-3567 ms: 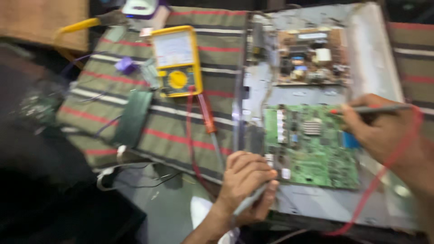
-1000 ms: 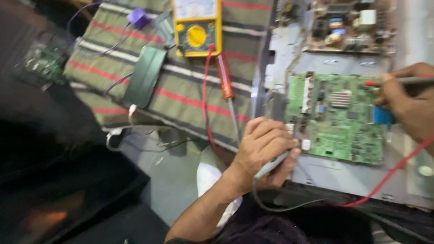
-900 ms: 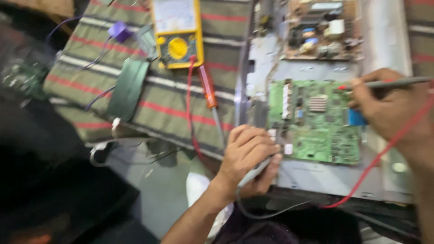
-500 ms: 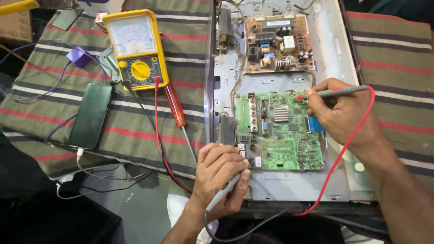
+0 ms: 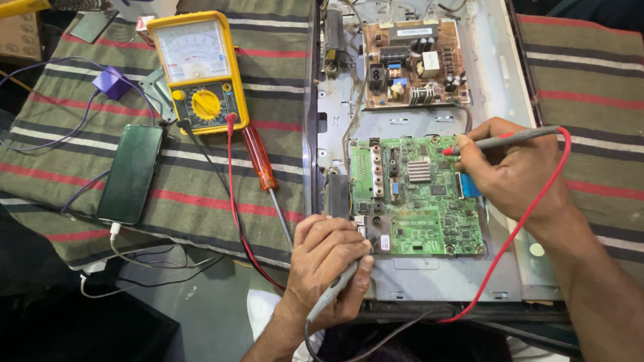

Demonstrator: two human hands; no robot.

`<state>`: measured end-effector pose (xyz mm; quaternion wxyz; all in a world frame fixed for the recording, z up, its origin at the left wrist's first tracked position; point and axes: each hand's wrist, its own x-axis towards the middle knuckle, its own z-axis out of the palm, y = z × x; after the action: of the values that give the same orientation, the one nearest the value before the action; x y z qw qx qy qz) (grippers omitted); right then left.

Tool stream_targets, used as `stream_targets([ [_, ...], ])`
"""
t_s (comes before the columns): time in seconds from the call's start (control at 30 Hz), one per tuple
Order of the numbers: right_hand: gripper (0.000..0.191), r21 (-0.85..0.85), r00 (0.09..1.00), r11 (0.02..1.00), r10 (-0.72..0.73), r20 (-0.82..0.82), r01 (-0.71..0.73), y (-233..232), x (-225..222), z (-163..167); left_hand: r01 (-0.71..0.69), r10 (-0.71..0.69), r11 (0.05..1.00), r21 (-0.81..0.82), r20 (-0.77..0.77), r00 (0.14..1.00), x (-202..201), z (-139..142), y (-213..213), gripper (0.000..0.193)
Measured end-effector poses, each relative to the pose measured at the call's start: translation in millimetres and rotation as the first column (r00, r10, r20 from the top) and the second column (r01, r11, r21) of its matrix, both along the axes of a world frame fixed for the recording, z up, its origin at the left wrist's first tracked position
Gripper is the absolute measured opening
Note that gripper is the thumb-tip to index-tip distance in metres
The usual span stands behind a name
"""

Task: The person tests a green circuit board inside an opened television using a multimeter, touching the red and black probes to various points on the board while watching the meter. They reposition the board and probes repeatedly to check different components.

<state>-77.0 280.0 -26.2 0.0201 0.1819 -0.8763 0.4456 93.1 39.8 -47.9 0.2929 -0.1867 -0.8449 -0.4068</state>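
Note:
A green circuit board (image 5: 419,201) lies in a grey metal chassis (image 5: 490,80), below a brown power board (image 5: 412,64). My left hand (image 5: 329,265) grips a grey test probe (image 5: 332,295), its tip at the green board's lower left corner. My right hand (image 5: 513,171) holds a second grey probe with a red lead (image 5: 516,221), its tip touching the green board's upper right area. A yellow analog multimeter (image 5: 198,70) lies to the left on a striped cloth (image 5: 268,80), with red and black leads plugged into it.
A red-handled screwdriver (image 5: 265,171) lies beside the chassis. A dark phone (image 5: 131,173) on a charging cable rests on the cloth's left part, near a purple adapter (image 5: 111,84). Loose white cables (image 5: 134,258) trail below the cloth's front edge.
The view has steadied and shifted so the boards sit more centrally. Both hands keep their probes on the green board, in nearly the same spots.

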Motion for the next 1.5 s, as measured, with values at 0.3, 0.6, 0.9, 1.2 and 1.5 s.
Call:
stream_targets([
  [0.3,0.014,-0.006,1.000,1.000,0.016,-0.015,-0.016,1.0,-1.6,-2.8,-0.008,0.008,1.000,-0.006,0.003,1.000,-0.5,-3.8,1.7,0.013],
  [0.6,0.014,-0.005,1.000,1.000,0.005,-0.023,-0.005,-3.6,3.2,3.8,-0.005,0.005,1.000,-0.015,0.001,1.000,0.4,-3.2,-0.7,0.014],
  [0.9,0.016,0.155,0.995,0.985,-0.065,-0.078,0.076,2.6,2.8,-3.2,-0.010,0.010,1.000,-0.007,-0.039,0.999,0.0,-7.1,-1.5,0.015],
  [1.2,0.028,0.082,0.999,0.995,-0.051,0.009,0.051,19.8,-26.9,-73.7,-0.033,0.034,0.999,0.013,-0.027,0.999,5.1,-10.0,-5.0,0.016],
  [1.5,0.030,0.028,1.000,1.000,-0.008,-0.006,0.008,28.2,-32.3,-89.9,-0.035,0.035,0.999,0.010,0.002,0.999,7.6,-10.8,-4.9,0.014],
])
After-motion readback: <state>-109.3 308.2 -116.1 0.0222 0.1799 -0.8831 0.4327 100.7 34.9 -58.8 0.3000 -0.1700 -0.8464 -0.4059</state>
